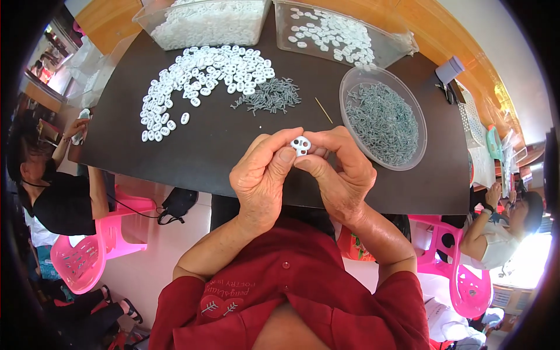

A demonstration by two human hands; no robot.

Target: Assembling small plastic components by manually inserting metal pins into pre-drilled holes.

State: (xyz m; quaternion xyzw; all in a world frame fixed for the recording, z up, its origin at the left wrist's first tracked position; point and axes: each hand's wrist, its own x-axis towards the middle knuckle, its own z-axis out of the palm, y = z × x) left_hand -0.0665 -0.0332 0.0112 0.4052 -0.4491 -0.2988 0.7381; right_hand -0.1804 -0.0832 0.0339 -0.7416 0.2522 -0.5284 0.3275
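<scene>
My left hand (256,184) and my right hand (345,181) meet over the dark table's near edge. Between them, thumbs and fingertips pinch a small white oval plastic piece (301,140) with several dark holes. Fingertips cover part of its lower edge, and whether a pin is also held cannot be made out. Beyond my hands lies a spread of similar white pieces (219,65). Beside that is a small heap of grey-green pins (275,96), perhaps screws. On the right, a round clear tub (423,131) holds many more such pins.
A thin yellowish stick (324,109) lies left of the tub. Two clear bins (256,34) (389,56) with white pieces stand along the far edge. A greyish cup (449,69) and scissors (446,92) are at right. People sit at both sides near pink chairs (79,262).
</scene>
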